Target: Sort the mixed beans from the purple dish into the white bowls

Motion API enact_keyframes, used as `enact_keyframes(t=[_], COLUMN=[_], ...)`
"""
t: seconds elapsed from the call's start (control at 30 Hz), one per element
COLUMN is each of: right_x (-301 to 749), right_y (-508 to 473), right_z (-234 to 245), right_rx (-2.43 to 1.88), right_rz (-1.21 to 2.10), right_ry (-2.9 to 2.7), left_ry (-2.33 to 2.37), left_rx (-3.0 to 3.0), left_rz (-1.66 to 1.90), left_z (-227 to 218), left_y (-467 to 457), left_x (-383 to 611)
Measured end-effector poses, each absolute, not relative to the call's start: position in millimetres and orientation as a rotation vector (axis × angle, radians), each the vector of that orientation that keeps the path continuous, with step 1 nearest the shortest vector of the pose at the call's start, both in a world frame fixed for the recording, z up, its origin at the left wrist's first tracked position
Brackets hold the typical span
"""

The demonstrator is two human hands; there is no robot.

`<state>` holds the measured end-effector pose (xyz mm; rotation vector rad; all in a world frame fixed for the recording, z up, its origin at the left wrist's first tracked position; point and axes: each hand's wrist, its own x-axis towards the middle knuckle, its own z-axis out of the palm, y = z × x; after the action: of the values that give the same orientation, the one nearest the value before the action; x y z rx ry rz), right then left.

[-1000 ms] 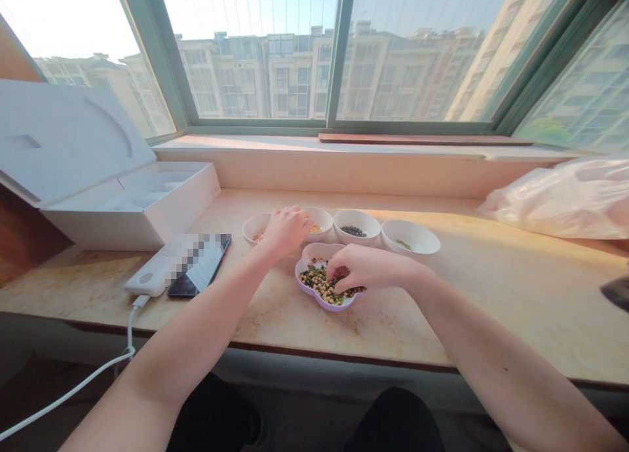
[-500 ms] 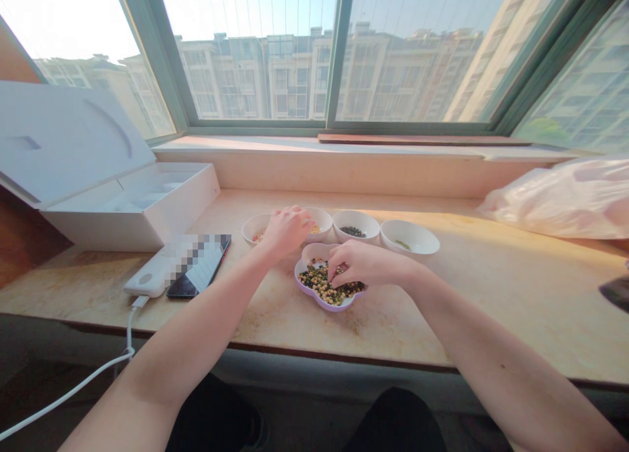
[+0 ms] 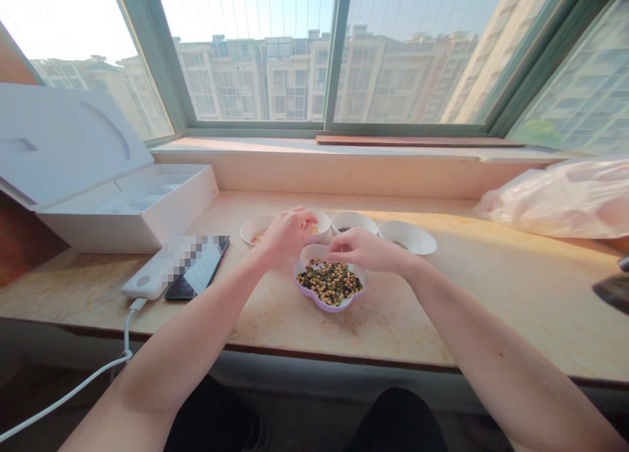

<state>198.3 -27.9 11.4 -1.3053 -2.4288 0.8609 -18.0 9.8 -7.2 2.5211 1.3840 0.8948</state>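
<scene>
Over the back of a purple-rimmed, flower-shaped bowl (image 3: pixel 328 306) is my right hand (image 3: pixel 361 249), its fingertips pinched together. Whatever they hold is too small or hidden. Mixed black, green and tan beans (image 3: pixel 330 282) fill much of that bowl. My left hand (image 3: pixel 289 232) hovers between two white bowls, fingers curled over the second bowl (image 3: pixel 322 221), which holds pale yellow pieces. I cannot make out what is in its fingers. The leftmost white bowl (image 3: pixel 248 229) contains reddish-tan pieces, partly covered by my hand.
Farther right stand a white bowl with dark beans (image 3: pixel 354 217) and one with a few green beans (image 3: pixel 417 237). To the left are a phone (image 3: pixel 189 285), a white power bank with cable (image 3: pixel 145 280) and an open white box (image 3: pixel 181 203). A plastic bag (image 3: pixel 555 200) lies right.
My right hand has lifted out of the beans and moved toward the back of the flower-shaped bowl. My left hand stays by the second bowl, its fingers turned slightly.
</scene>
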Motion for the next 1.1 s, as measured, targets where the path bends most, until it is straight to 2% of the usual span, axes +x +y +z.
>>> enact_keyframes(t=[0.1, 0.3, 0.4, 0.5, 0.73, 1.1], right_x=[213, 274, 301, 313, 313, 319], right_y=[-24, -3, 6, 11, 13, 18], right_z=[21, 41, 41, 37, 30, 25], right_rx=[-1.421, -1.883, -2.225, -2.345, -2.347, -2.276], right_rz=[0.772, 0.218, 0.249, 0.320, 0.434, 0.392], right_ry=[-2.282, -2.084, -2.121, -2.153, -2.121, -2.094], left_ry=[1.303, 1.000, 0.871, 0.772, 0.644, 0.659], left_rx=[2.532, 2.667, 2.762, 2.764, 2.774, 2.695], left_rz=[0.851, 0.452, 0.256, 0.147, 0.057, 0.095], left_z=[-4, 6, 9, 8, 1, -7], left_y=[7, -14, -27, -33, -29, -21], left_x=[-17, -13, -9, -6, 0, 4])
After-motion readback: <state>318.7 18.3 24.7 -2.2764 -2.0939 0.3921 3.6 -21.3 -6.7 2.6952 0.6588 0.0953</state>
